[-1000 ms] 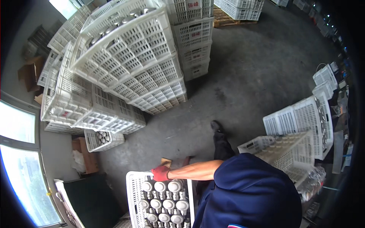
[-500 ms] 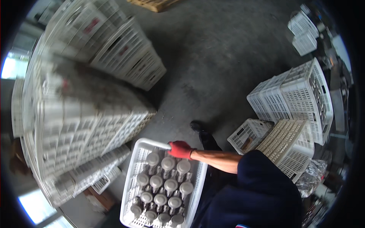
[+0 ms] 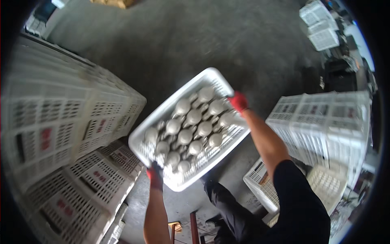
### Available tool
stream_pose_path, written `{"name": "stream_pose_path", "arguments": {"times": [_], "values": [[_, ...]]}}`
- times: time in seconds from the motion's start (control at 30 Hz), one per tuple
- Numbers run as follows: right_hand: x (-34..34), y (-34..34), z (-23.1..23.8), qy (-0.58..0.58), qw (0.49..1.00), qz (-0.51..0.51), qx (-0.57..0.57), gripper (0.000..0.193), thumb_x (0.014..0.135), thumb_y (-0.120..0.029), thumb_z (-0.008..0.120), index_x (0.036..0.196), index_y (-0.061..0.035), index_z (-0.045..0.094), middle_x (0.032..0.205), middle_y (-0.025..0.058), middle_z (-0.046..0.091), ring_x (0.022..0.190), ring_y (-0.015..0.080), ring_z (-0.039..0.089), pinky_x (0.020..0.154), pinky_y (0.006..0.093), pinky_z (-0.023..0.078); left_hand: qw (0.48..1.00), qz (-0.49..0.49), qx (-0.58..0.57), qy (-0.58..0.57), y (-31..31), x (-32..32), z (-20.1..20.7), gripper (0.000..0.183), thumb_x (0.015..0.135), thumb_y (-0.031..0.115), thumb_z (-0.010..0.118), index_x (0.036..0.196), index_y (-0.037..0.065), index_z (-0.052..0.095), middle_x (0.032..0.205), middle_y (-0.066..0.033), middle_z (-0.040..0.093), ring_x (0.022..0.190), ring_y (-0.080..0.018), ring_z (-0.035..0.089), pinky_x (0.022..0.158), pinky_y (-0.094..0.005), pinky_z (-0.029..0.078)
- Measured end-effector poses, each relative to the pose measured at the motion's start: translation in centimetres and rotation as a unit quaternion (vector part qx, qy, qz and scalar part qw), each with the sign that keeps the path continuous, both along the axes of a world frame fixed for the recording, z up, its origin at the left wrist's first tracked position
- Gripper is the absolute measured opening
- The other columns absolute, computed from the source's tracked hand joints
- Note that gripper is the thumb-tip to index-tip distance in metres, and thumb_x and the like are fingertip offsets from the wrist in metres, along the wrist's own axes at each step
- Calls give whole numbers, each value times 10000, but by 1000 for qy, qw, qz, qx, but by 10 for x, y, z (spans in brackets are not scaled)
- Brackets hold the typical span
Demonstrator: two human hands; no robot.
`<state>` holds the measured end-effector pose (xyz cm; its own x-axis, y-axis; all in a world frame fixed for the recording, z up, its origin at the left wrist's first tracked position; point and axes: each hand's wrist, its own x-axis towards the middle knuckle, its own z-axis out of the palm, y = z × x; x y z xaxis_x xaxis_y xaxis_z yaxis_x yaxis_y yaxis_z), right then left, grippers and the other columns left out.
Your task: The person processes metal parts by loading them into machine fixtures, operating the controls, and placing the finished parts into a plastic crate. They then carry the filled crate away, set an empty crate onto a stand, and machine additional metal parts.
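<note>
A white plastic crate [image 3: 156, 109] is carried at a slant in front of my body, above the grey floor. Inside it stand rows of grey metal parts [image 3: 194, 116], each with a round disc-like head and a narrower stem; their exact kind is unclear. At the crate's near left end, my left hand [image 3: 154, 175] in a red glove with dark fingertips is closed on the rim. My right hand [image 3: 239, 102], also red-gloved, is closed on the opposite end. The rim partly hides the fingers of both hands.
Tall stacks of white slotted crates [image 3: 101, 122] line my left side. More stacked crates [image 3: 317, 122] rise on the right, with a lower crate [image 3: 260, 179] before them on the floor. A wooden pallet [image 3: 113, 3] lies at the far edge.
The crate has moved up and to the right and turned to a slant. My left hand has come into sight on its near end. The surroundings have shifted with my turning view.
</note>
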<state>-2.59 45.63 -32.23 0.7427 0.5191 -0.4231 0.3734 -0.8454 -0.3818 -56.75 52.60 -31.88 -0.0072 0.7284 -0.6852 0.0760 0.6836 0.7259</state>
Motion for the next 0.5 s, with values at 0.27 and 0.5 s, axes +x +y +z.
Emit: {"name": "stream_pose_path", "arguments": {"times": [0.27, 0.5], "values": [[223, 106, -38, -83, 991, -103, -34, 482, 818, -423, 735, 1058, -8, 692, 935, 172, 718, 888, 302, 693, 818, 444, 530, 997, 15, -19, 74, 219, 264, -71, 183, 923, 164, 662, 798, 56, 583, 618, 28, 512, 467, -84, 453, 415, -277, 394], [161, 73, -15, -185, 975, -108, 58, 474, 792, -423, 743, 1078, -49, 687, 1072, 186, 698, 1010, 371, 652, 843, 454, 515, 998, 37, 46, 16, 171, 229, -67, 142, 913, 169, 663, 862, 54, 598, 606, 20, 500, 445, -97, 463, 404, -277, 405]]}}
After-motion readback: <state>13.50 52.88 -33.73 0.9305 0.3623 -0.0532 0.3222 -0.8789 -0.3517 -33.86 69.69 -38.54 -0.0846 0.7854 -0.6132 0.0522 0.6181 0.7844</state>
